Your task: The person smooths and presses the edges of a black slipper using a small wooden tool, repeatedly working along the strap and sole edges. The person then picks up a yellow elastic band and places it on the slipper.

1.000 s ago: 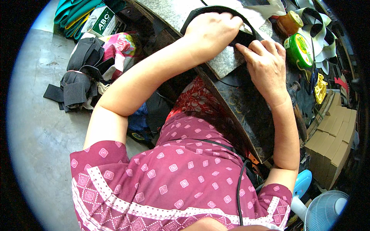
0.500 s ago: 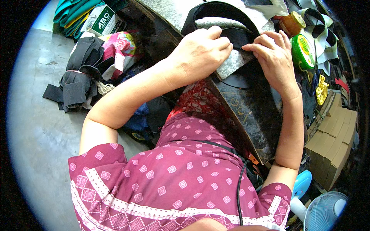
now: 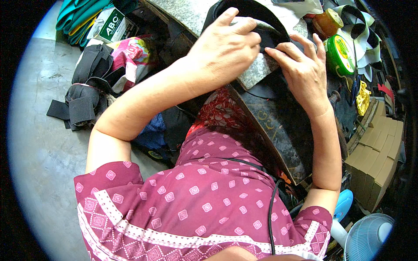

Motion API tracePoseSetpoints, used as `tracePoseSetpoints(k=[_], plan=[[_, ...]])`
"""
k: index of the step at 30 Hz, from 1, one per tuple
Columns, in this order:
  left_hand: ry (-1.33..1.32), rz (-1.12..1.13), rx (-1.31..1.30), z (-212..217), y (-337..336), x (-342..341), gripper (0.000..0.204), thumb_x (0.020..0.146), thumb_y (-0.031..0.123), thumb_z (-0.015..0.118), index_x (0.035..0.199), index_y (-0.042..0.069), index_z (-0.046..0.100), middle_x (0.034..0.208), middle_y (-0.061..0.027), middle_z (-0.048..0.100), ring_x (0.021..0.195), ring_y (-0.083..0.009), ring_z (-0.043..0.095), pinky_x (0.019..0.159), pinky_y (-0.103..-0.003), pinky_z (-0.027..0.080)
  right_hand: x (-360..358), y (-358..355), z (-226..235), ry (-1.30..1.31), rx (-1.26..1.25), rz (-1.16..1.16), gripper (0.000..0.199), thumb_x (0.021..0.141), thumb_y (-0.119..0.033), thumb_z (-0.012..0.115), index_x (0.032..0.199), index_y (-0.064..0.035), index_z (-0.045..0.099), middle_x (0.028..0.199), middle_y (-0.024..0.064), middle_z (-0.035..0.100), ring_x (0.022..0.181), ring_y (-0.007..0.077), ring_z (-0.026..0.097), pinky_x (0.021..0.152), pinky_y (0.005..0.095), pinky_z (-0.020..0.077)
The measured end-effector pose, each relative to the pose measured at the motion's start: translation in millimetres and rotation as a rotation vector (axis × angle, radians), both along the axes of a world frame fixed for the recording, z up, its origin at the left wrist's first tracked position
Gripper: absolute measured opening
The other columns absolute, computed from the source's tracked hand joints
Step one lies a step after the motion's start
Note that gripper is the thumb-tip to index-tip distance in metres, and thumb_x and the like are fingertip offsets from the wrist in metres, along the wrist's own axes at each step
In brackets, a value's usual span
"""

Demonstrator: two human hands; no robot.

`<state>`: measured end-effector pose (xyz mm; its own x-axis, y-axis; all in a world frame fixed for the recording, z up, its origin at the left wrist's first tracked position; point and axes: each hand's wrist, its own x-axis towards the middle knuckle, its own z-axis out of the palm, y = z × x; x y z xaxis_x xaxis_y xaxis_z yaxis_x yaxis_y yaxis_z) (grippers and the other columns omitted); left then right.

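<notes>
A wide black band (image 3: 280, 24) curves in a loop over a speckled grey slab (image 3: 257, 75) at the top of the view. My left hand (image 3: 228, 50) is at the loop's near left side, index finger raised and the other fingers curled at the band; its thumb is hidden. Beside it, my right hand (image 3: 303, 71) brings thumb and index finger together at the band's near edge, with its other fingers lifted and bent. Only a small gap separates the two hands. The slab rests on a dark, worn work surface (image 3: 283, 130) in front of me.
Right of my right hand stand a green round tub (image 3: 340, 54) and an orange-brown jar (image 3: 329, 21). Beyond lie a yellow stringy bundle (image 3: 363, 99), stacked cardboard (image 3: 376, 152) and a fan (image 3: 368, 237). Tied black strips (image 3: 82, 102) and a box (image 3: 111, 26) are at left.
My left hand has shifted slightly up and left, its index finger now lifted. My right hand has moved slightly left, its fingers more spread. The band's near part is now more covered.
</notes>
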<state>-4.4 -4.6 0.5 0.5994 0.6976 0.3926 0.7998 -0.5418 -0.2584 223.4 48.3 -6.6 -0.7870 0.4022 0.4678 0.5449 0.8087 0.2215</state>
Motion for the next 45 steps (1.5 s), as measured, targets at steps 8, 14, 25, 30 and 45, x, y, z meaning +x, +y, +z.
tracePoseSetpoints(k=[8, 14, 25, 30, 45], plan=[[0.059, 0.067, 0.049, 36, -22, -37, 0.022, 0.088, 0.020, 0.060, 0.104, 0.014, 0.073, 0.093, 0.0055, 0.065, 0.098, -0.0119, 0.059, 0.109, -0.050, 0.028, 15, 11, 34, 0.000, -0.180, 0.100, 0.024, 0.078, -0.009, 0.069, 0.099, -0.0190, 0.075, 0.098, -0.0009, 0.067, 0.119, 0.0220, 0.057, 0.117, 0.0571, 0.0273], [-0.227, -0.268, 0.099, 20, -17, -11, 0.030, 0.080, 0.020, 0.071, 0.109, 0.013, 0.072, 0.098, 0.0010, 0.066, 0.093, -0.0174, 0.064, 0.105, -0.043, 0.041, 30, 24, 67, -0.078, -0.434, 0.244, 0.023, 0.073, -0.002, 0.063, 0.093, -0.0117, 0.070, 0.093, 0.0042, 0.063, 0.111, 0.0272, 0.057, 0.111, 0.0489, 0.0328], [-0.278, -0.218, -0.054, 32, -5, -8, 0.015, 0.089, 0.028, 0.070, 0.091, 0.013, 0.068, 0.085, -0.0019, 0.062, 0.093, -0.0222, 0.064, 0.095, -0.042, 0.043, 22, 5, 83, -0.205, -0.205, 0.154, 0.017, 0.081, -0.025, 0.073, 0.093, -0.0136, 0.070, 0.089, 0.0004, 0.062, 0.113, 0.0254, 0.058, 0.116, 0.0523, 0.0289], [-0.332, -0.263, -0.109, 24, -8, 14, 0.018, 0.091, 0.024, 0.069, 0.105, 0.013, 0.068, 0.087, -0.0033, 0.062, 0.090, -0.0248, 0.063, 0.099, -0.043, 0.042, 15, 5, 92, -0.225, -0.206, 0.171, 0.013, 0.083, -0.023, 0.071, 0.090, -0.0124, 0.068, 0.095, -0.0004, 0.066, 0.124, 0.0247, 0.056, 0.117, 0.0532, 0.0281], [-0.292, -0.270, -0.243, 35, 6, -11, 0.021, 0.091, 0.023, 0.069, 0.104, 0.007, 0.065, 0.087, -0.0109, 0.061, 0.088, -0.0333, 0.063, 0.077, -0.043, 0.051, 24, 3, 96, -0.261, -0.394, 0.176, 0.015, 0.083, -0.023, 0.072, 0.088, -0.0098, 0.068, 0.084, 0.0038, 0.061, 0.099, 0.0249, 0.060, 0.114, 0.0509, 0.0329]])
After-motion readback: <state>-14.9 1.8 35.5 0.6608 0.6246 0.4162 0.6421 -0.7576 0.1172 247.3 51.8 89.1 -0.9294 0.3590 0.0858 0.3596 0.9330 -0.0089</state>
